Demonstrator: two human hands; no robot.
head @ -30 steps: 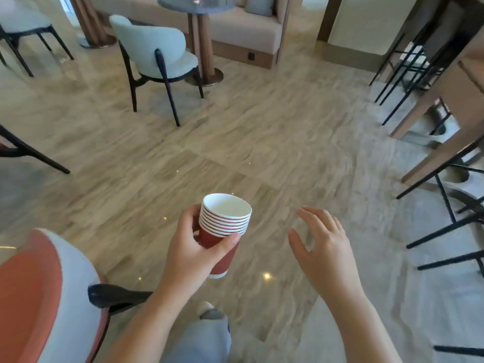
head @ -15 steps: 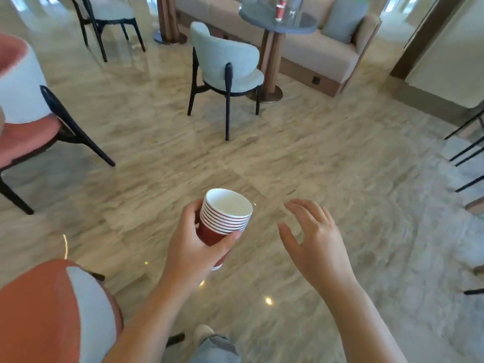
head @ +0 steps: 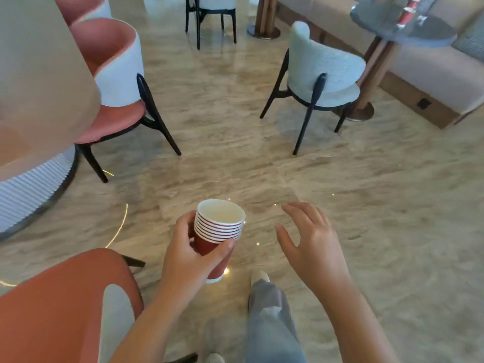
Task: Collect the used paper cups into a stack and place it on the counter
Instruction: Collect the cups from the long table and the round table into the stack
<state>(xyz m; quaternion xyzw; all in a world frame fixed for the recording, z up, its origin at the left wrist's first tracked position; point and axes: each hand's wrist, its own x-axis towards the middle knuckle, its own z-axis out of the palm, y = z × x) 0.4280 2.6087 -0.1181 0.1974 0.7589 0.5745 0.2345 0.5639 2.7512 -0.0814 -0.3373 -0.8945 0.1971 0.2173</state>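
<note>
The floor (head: 235,158) is polished beige stone with brown veining, and small bright spots of light reflect off it. A pale blue-grey chair (head: 324,72) with thin black legs stands at upper right, its back to the camera, facing a round grey worktop (head: 419,35) on a wooden pedestal. Behind that runs a long beige sofa (head: 440,72) on a wooden base with a dark socket (head: 423,103) in it. At left a pink-and-white chair (head: 115,74) sits just beside a beige table (head: 39,74) with a ribbed white base. Another terracotta chair back (head: 65,305) fills the lower left corner. A further black-legged chair (head: 212,11) stands at top centre, near a wooden column (head: 264,19) on a metal foot.
</note>
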